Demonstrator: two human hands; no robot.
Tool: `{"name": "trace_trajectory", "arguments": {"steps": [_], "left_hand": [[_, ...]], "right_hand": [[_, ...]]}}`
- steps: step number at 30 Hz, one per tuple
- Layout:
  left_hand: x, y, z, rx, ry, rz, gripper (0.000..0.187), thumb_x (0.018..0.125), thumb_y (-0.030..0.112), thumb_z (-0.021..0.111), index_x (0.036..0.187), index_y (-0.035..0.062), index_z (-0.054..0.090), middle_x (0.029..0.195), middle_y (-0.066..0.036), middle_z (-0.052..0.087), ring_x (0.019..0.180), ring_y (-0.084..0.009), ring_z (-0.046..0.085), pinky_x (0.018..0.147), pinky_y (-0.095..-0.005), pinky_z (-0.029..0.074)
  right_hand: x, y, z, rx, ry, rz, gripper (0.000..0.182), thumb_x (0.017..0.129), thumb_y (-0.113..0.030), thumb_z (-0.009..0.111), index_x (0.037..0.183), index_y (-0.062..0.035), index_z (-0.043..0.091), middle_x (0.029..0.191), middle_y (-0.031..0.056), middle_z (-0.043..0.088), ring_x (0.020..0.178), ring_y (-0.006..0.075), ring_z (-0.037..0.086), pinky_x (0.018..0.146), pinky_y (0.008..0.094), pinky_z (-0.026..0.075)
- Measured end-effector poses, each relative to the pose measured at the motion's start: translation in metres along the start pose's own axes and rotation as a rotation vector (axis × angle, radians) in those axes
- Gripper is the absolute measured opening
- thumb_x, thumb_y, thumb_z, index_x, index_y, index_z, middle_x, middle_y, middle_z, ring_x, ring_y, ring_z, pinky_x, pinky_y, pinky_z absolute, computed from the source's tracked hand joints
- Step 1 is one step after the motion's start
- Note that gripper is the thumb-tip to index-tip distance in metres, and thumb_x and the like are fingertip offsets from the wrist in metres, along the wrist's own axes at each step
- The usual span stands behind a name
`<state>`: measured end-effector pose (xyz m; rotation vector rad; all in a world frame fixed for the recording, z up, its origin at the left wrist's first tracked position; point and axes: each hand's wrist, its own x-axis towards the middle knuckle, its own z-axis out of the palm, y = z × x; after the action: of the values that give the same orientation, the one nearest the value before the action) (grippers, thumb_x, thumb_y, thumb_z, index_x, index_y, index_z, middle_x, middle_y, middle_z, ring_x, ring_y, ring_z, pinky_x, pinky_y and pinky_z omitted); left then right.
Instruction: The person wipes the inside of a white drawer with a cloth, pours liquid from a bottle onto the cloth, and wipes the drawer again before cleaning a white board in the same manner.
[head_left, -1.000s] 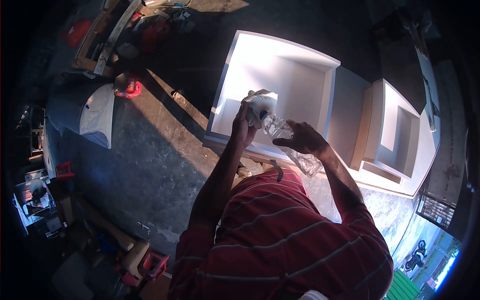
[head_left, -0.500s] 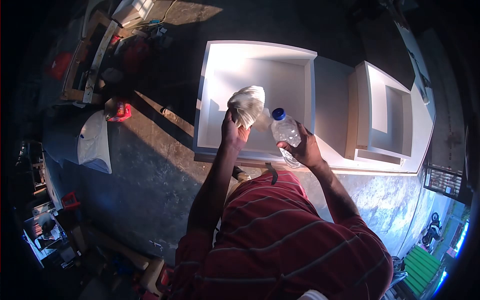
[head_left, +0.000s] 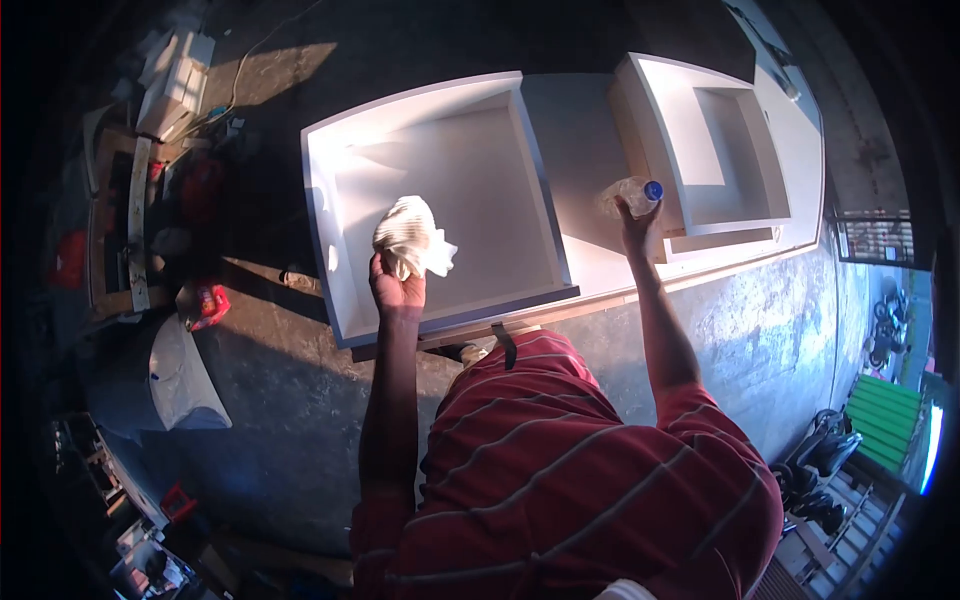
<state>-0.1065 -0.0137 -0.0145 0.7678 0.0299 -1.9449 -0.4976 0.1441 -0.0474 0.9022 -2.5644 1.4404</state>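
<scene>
A bunched, ribbed white cloth (head_left: 407, 232) is gripped in my left hand (head_left: 397, 288), above the near side of the large white open box (head_left: 560, 235). A paler, thin piece hangs at the cloth's right side. My right hand (head_left: 640, 228) is closed around a clear plastic bottle (head_left: 625, 194) with a blue cap (head_left: 653, 190). The bottle lies tilted over the white surface between the two boxes, close to the smaller white box (head_left: 672, 150). The fingers of my left hand are partly hidden behind the cloth.
The boxes stand on a long white panel (head_left: 590, 130). To the left are a white sack (head_left: 185, 380), a red packet (head_left: 208, 306) and a wooden frame (head_left: 138, 225) on the floor. Motorbikes (head_left: 818, 450) and a green slatted panel (head_left: 882, 418) are at the lower right.
My right hand has carried the bottle away to the right, apart from the cloth, and tipped it over. The view has shifted, so the boxes appear further left.
</scene>
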Motion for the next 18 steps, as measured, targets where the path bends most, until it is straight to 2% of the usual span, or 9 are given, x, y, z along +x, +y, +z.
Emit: {"name": "trace_trajectory", "arguments": {"steps": [2,4,6,8,12,14,15,17,18], "left_hand": [[-0.001,-0.004,0.008,0.069,0.091,0.028,0.043,0.092,0.031,0.040,0.126,0.0085,0.053,0.129,-0.010,0.055,0.123,-0.0305,0.049,0.103,-0.0522,0.036],[-0.006,-0.006,0.017,0.124,0.117,0.033,0.044,0.092,0.030,0.041,0.128,0.0081,0.052,0.133,-0.011,0.053,0.125,-0.0311,0.047,0.105,-0.0499,0.035],[-0.006,-0.006,0.017,0.119,0.082,0.019,0.046,0.091,0.030,0.043,0.131,0.0079,0.049,0.136,-0.012,0.049,0.127,-0.0313,0.044,0.107,-0.0493,0.033],[0.005,-0.001,0.004,0.088,0.042,-0.056,0.047,0.092,0.030,0.043,0.133,0.0062,0.047,0.138,-0.013,0.047,0.129,-0.0312,0.043,0.108,-0.0480,0.032],[-0.014,-0.013,0.045,0.107,0.060,-0.074,0.046,0.096,0.025,0.037,0.133,-0.0010,0.044,0.138,-0.018,0.045,0.129,-0.0336,0.041,0.111,-0.0467,0.029],[0.029,0.000,-0.006,-0.016,-0.768,-0.318,0.046,0.096,0.024,0.037,0.133,-0.0024,0.043,0.138,-0.019,0.044,0.129,-0.0340,0.041,0.111,-0.0466,0.030],[0.030,0.001,-0.005,-0.011,-0.775,-0.327,0.046,0.096,0.024,0.037,0.133,-0.0024,0.043,0.138,-0.019,0.044,0.129,-0.0340,0.041,0.111,-0.0466,0.030],[0.008,-0.010,0.034,-0.024,-0.755,-0.305,0.046,0.096,0.023,0.036,0.134,-0.0032,0.043,0.138,-0.020,0.044,0.129,-0.0347,0.041,0.111,-0.0472,0.031],[-0.017,-0.020,0.069,0.132,0.002,-0.048,0.046,0.096,0.022,0.035,0.134,-0.0039,0.042,0.139,-0.021,0.043,0.130,-0.0357,0.040,0.112,-0.0479,0.029]], "right_hand": [[0.002,-0.005,-0.006,0.179,-0.059,0.079,0.077,0.069,-0.036,0.082,0.124,0.0037,0.043,0.114,0.0260,0.055,0.106,0.0386,0.056,0.086,0.0425,0.046],[0.000,0.026,0.008,0.174,0.026,0.038,0.079,0.068,-0.034,0.083,0.125,0.0033,0.042,0.115,0.0257,0.055,0.105,0.0384,0.056,0.087,0.0428,0.046],[0.000,0.000,-0.005,0.131,-0.069,0.145,0.081,0.068,-0.035,0.083,0.127,-0.0002,0.041,0.118,0.0254,0.056,0.111,0.0377,0.055,0.090,0.0426,0.046],[-0.003,-0.001,0.000,0.200,-0.047,0.146,0.082,0.067,-0.033,0.083,0.131,-0.0053,0.039,0.119,0.0227,0.056,0.112,0.0396,0.053,0.092,0.0456,0.045],[-0.014,-0.008,-0.005,0.123,-0.047,0.122,0.087,0.068,-0.024,0.080,0.137,-0.0016,0.031,0.128,0.0258,0.048,0.119,0.0429,0.046,0.098,0.0466,0.041],[-0.031,-0.013,-0.007,0.110,-0.037,0.159,0.088,0.072,-0.023,0.077,0.140,-0.0007,0.026,0.130,0.0267,0.043,0.116,0.0414,0.047,0.098,0.0454,0.041],[-0.042,-0.021,-0.009,0.069,0.063,0.231,0.085,0.075,-0.023,0.075,0.141,-0.0012,0.026,0.130,0.0259,0.042,0.114,0.0391,0.049,0.096,0.0441,0.043],[-0.066,-0.047,-0.018,0.113,0.160,0.278,0.071,0.084,-0.022,0.067,0.140,-0.0021,0.028,0.131,0.0223,0.038,0.106,0.0318,0.052,0.087,0.0387,0.047],[-0.080,-0.067,-0.025,0.185,0.159,0.258,0.055,0.088,-0.019,0.062,0.135,-0.0003,0.038,0.123,0.0200,0.047,0.102,0.0279,0.055,0.082,0.0359,0.048]]}}
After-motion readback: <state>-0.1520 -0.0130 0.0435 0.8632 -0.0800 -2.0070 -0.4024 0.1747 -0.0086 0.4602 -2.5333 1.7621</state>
